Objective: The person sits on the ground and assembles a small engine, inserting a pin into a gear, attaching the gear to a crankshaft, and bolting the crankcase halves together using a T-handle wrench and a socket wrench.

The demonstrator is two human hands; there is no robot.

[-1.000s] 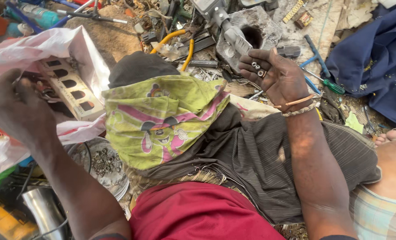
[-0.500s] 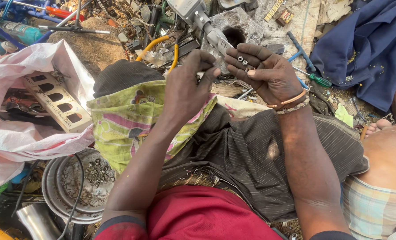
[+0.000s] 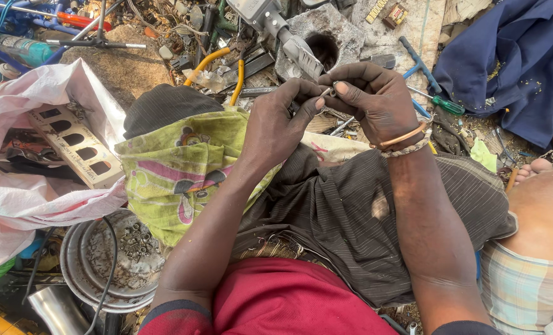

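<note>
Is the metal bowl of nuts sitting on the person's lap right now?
No, the metal bowl sits on the ground left of the lap, beside the white bag.

A yellow-green cloth carries pink and dark swirls; the lap cloth is dark grey with fine stripes; a red shirt; a navy cloth; a pale pink-white plastic bag; a copper-coloured bangle.

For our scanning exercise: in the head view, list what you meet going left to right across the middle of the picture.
White plastic bag → perforated pale block → green patterned cloth → left hand → small metal part → right hand → green-handled screwdriver → blue cloth.
</note>
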